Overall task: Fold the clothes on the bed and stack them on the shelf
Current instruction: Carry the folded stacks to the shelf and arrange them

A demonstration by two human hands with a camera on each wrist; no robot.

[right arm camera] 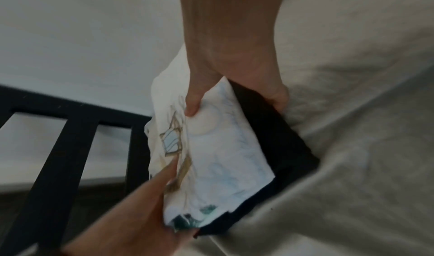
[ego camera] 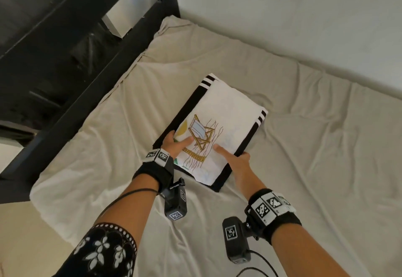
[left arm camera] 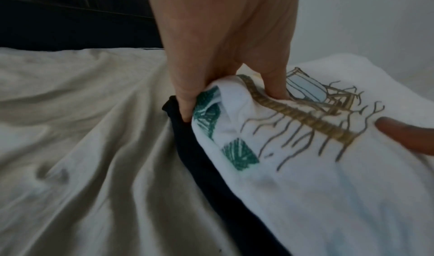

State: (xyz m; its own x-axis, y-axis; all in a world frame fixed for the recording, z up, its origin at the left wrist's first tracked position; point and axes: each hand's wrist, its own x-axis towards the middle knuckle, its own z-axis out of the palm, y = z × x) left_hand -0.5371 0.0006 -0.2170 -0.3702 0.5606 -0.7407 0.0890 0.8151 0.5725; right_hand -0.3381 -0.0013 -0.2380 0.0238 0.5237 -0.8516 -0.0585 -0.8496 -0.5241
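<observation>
A folded white shirt (ego camera: 226, 111) (left arm camera: 328, 176) (right arm camera: 223, 158) with a beach-chair print lies on top of a folded black garment (ego camera: 187, 107) (left arm camera: 211, 176) (right arm camera: 277, 130) with white stripes, stacked in the middle of the bed. My left hand (ego camera: 176, 144) (left arm camera: 225, 85) grips the stack's left edge, thumb on the print and fingers down beside the black cloth. My right hand (ego camera: 236, 157) (right arm camera: 232, 100) grips the right edge, thumb on top and fingers tucked under the black garment.
The bed (ego camera: 304, 168) wears a rumpled beige sheet and meets a pale wall (ego camera: 304, 15) behind and to the right. A black frame (ego camera: 91, 70) (right arm camera: 70, 148) runs along the bed's left side, with dark shelving beyond it.
</observation>
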